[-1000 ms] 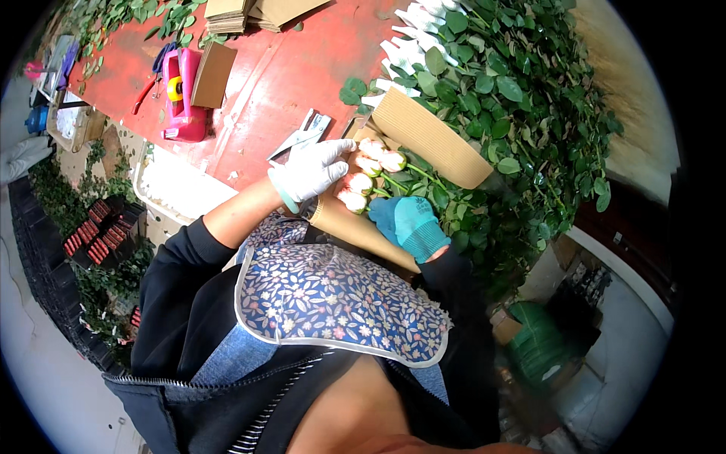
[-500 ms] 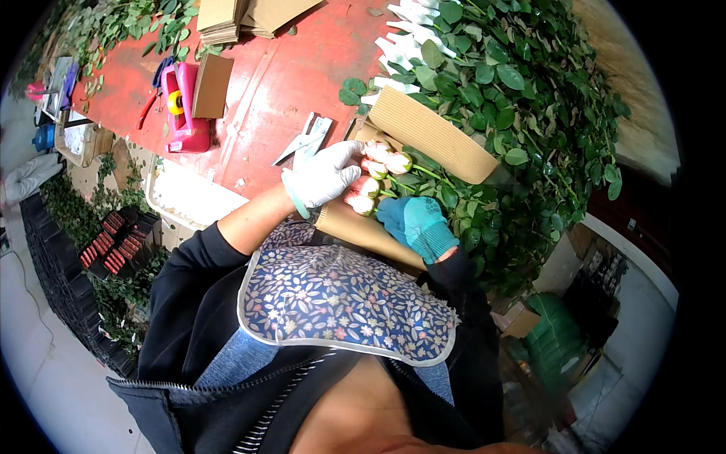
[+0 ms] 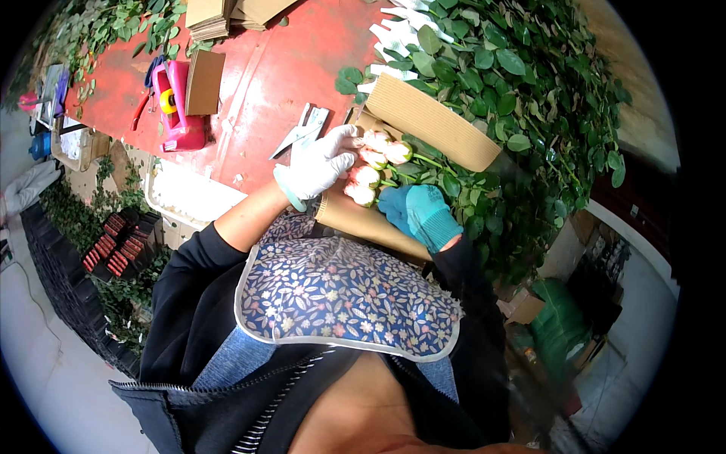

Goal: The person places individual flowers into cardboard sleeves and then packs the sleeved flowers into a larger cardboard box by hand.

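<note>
Several pink-and-cream roses (image 3: 376, 157) with green outer petals lie in a brown corrugated cardboard wrap (image 3: 431, 125), their stems running right. My left hand (image 3: 321, 166), in a white glove, is at the left side of the blooms. Its thumb and fingers are apart, the fingertips touching the upper petals. My right hand (image 3: 421, 216), in a teal glove, rests just right of the lower blooms, by the stems and above the near flap of the wrap. Its fingers are curled under, and their tips are hidden, so what they grip cannot be made out.
Left of the wrap, a white-and-metal angled tool (image 3: 304, 132) lies on the red table (image 3: 257, 68). Farther left stand a pink tape dispenser (image 3: 178, 113) and red-handled cutters (image 3: 141, 110). Cardboard sheets (image 3: 208, 19) are stacked at the back; leafy stems (image 3: 522, 113) heap up at right.
My left hand has shifted slightly left and its fingers have moved a little off the blooms, baring more petals. My right hand stays by the stems. The whole view has shifted slightly.
</note>
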A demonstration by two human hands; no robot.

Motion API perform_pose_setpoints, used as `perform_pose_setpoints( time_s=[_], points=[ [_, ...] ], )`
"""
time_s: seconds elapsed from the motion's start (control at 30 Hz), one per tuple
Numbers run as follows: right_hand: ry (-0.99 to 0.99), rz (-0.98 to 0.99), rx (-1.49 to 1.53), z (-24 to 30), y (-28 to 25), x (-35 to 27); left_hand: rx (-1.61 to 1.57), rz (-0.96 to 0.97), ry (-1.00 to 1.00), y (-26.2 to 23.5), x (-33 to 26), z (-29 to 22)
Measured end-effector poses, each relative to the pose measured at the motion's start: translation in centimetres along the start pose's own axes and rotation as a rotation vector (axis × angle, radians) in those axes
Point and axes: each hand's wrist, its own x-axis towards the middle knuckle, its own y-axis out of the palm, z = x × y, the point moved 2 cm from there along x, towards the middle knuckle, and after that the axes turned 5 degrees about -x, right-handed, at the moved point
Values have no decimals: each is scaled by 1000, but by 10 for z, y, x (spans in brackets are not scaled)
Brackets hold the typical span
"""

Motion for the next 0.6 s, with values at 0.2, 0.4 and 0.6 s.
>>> perform_pose_setpoints(
  time_s=[0.2,0.4,0.6],
  points=[
    [17,139,-169,8,-10,8,-28,-1,82,1,-2,7],
    [-78,16,-200,8,-6,5,409,29,266,-4,-1,-4],
    [-54,42,-172,6,-11,3,948,329,564,19,-8,-47]
  ],
)
